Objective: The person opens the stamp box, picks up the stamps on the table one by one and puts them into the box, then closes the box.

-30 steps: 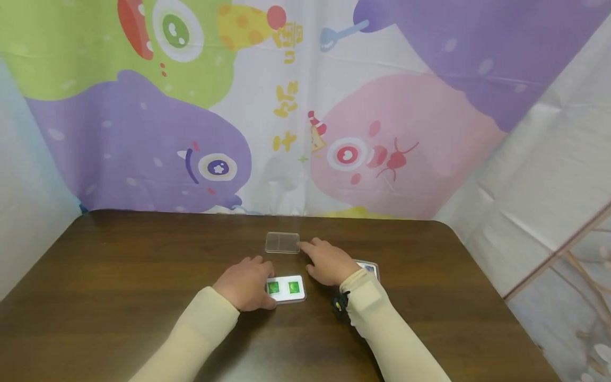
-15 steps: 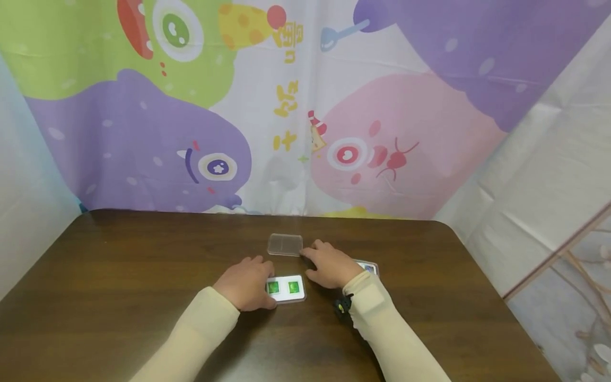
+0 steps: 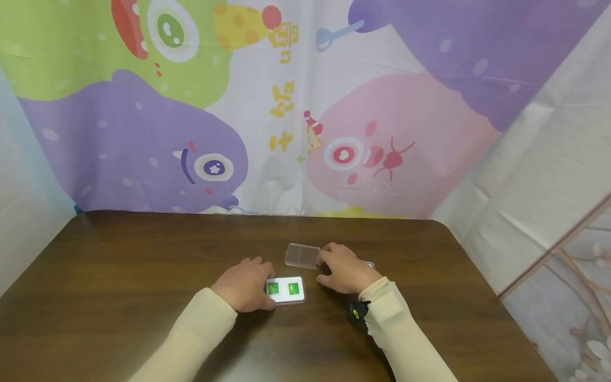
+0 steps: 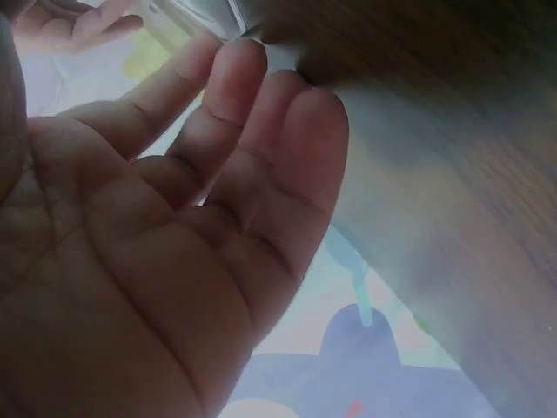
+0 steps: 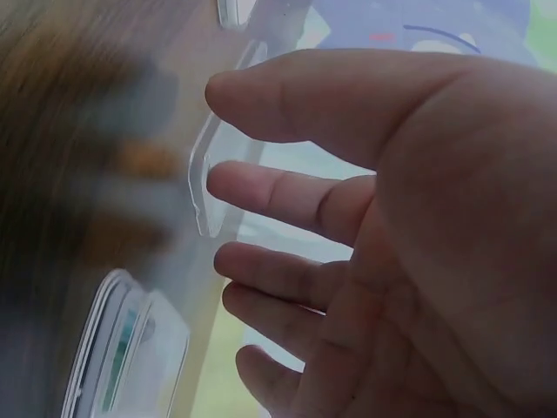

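Note:
In the head view my left hand [image 3: 245, 285] grips the left end of a flat clear case [image 3: 288, 290] with a white face and two green square pictures, thumb along its near edge and fingers at the far edge. The left wrist view shows the palm and fingers; the thumb is mostly hidden. Farther right, my right hand [image 3: 346, 269] has its forefinger at the right end of a clear plastic lid [image 3: 302, 255] lying on the table. In the right wrist view thumb and fingers are loosely extended, with the lid [image 5: 207, 196] behind the thumb and forefinger tips.
A second flat case [image 3: 369, 263] lies beyond the right hand, mostly hidden by it; the right wrist view shows this case [image 5: 130, 357] more fully. The brown wooden table [image 3: 119, 276] ends at a cartoon-printed cloth [image 3: 272, 180].
The clear lid has slid right and toward me along with my right hand, and has turned slightly. My left hand and the case with green pictures stay in place.

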The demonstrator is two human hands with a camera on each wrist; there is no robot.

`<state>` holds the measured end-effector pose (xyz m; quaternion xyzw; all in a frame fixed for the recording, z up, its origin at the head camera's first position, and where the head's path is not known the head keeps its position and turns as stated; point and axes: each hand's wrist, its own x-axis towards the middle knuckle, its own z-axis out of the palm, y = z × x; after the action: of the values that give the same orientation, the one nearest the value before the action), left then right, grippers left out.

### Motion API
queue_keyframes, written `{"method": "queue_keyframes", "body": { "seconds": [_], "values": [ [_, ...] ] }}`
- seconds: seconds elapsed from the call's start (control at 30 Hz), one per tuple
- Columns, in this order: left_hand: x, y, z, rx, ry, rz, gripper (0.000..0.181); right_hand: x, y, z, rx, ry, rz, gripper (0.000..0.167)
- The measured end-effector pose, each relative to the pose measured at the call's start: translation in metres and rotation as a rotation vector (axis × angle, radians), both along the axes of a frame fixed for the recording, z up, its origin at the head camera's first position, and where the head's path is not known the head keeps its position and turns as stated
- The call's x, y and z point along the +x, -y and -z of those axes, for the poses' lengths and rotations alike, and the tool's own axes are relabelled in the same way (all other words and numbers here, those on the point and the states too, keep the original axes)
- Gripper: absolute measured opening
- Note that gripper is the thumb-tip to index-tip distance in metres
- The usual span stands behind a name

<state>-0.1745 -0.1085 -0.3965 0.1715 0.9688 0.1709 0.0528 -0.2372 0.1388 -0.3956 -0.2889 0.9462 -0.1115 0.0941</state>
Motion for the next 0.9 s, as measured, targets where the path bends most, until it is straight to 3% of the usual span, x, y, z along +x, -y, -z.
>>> {"method": "queue_keyframes", "body": {
  "seconds": [0.23,0.37,0.6,0.9],
  "values": [
    [0.000,0.000,0.001,0.028,0.006,0.026,0.042,-0.001,-0.009,0.003,-0.018,-0.018,0.012,0.014],
    [0.001,0.002,0.002,0.027,0.002,0.021,0.043,-0.005,-0.007,0.007,-0.032,-0.047,-0.010,0.023],
    [-0.001,0.003,0.002,0.019,0.006,0.018,0.043,-0.007,-0.003,0.011,-0.020,-0.058,-0.008,0.065],
    [-0.002,0.000,0.004,0.026,-0.004,0.027,0.041,-0.008,-0.004,0.015,0.050,-0.006,-0.004,0.063]
  ]
}}
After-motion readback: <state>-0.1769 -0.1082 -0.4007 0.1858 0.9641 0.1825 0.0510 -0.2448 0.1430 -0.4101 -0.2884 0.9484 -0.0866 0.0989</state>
